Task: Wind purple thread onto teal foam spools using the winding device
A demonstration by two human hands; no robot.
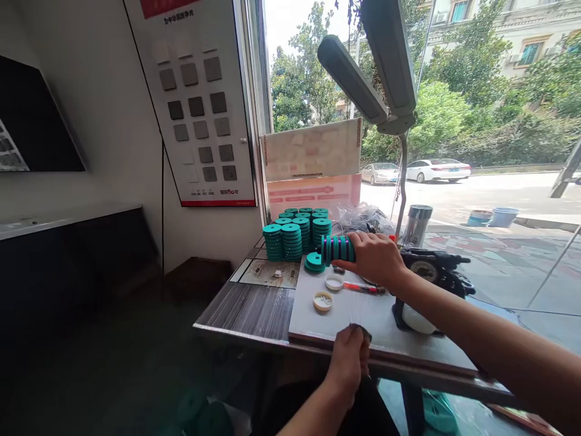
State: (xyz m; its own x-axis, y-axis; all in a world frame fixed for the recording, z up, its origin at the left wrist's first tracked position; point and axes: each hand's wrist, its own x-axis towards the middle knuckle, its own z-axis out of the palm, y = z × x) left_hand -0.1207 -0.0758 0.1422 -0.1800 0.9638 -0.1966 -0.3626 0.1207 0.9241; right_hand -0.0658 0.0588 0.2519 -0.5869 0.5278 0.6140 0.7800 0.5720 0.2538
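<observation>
My right hand (377, 259) reaches across the table. Its fingers close round a horizontal row of teal foam spools (336, 249) with purple bands between some of them. Low in front of the table edge, my left hand (347, 356) is closed, and a small dark piece (362, 331) shows at its fingertips. Faint thin threads (356, 312) rise from it toward the spools; their far ends are hard to follow. Just left of the row, a few teal discs (314, 262) lie flat on the white board (306, 315). What supports the row is mostly hidden.
Stacked teal spools (292, 241) stand at the back left. On the board are a round dish of small white beads (322, 301), a white ring-shaped lid (334, 281) and a red pen-like tool (361, 287). A black machine (429, 275) stands right, below a lamp (393, 79).
</observation>
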